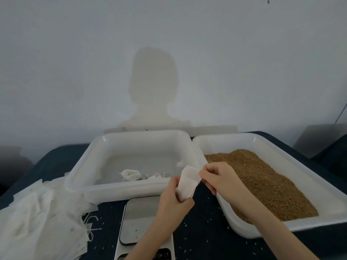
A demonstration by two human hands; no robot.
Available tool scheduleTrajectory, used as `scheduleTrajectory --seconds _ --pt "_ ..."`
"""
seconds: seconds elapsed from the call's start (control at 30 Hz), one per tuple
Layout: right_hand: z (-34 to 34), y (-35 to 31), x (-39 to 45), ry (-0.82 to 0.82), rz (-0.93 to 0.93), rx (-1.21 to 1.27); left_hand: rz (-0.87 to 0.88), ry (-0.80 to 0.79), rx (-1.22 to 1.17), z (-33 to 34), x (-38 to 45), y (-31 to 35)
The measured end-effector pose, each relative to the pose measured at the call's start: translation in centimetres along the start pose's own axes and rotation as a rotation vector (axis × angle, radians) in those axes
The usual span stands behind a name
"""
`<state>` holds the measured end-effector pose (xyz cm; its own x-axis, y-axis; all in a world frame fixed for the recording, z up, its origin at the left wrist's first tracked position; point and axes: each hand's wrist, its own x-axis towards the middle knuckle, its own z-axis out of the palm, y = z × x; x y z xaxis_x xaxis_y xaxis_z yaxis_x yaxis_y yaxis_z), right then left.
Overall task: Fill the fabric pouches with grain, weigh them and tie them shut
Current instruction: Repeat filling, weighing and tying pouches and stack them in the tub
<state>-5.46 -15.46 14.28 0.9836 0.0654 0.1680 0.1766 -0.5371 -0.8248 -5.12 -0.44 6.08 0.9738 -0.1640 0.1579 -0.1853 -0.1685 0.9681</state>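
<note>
A small white fabric pouch (187, 182) is held up above the gap between the two tubs. My left hand (173, 201) grips its lower part, fingers curled round it. My right hand (218, 178) pinches the pouch's upper right edge. The right white tub (293, 154) holds a heap of brown grain (266, 182). The left white tub (131, 188) contains a filled, tied pouch (131, 174) and a few flat ones. A steel-topped kitchen scale (139, 218) lies under my left forearm, its display partly hidden.
A loose pile of flat white pouches with drawstrings (41, 222) covers the table's left front. Stray grains dot the dark table (202, 237). A plain wall stands close behind the tubs.
</note>
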Motion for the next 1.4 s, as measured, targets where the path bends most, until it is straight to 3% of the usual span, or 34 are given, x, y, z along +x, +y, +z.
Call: scheduleTrajectory --seconds 0.2,0.33,0.4,0.5,0.6,0.67,0.9,1.13,1.4 --pt "-0.7 1.4 -0.6 -0.063 -0.091 -0.152 0.000 -0.103 0.085 0.0 0.3 -0.7" --pt "-1.5 2.0 -0.7 -0.138 -0.139 -0.023 0.016 -0.114 0.124 0.1 0.3 -0.9" --pt "-2.5 3.0 -0.1 -0.048 -0.107 -0.004 0.013 -0.111 0.106 -0.3 0.3 -0.9" --pt "-4.5 6.3 1.7 0.116 0.024 -0.396 0.029 -0.104 0.120 -1.0 0.2 -0.8" --pt "-5.3 9.8 3.2 -0.137 0.300 -0.881 0.066 -0.101 0.145 -1.5 0.3 -0.6" --pt "-4.9 11.4 3.9 -0.320 0.378 -0.994 0.079 -0.100 0.162 -1.8 0.4 -0.5" --pt "-4.6 12.6 5.1 -0.397 0.407 -0.987 0.097 -0.084 0.185 -2.2 0.2 -0.4" --pt "-9.6 13.0 4.7 -0.147 0.369 -1.042 0.087 -0.072 0.174 -2.9 -0.1 -0.7" --pt "-9.9 13.4 5.4 -0.243 0.362 -0.919 0.105 -0.083 0.162 -2.4 0.1 -0.6"
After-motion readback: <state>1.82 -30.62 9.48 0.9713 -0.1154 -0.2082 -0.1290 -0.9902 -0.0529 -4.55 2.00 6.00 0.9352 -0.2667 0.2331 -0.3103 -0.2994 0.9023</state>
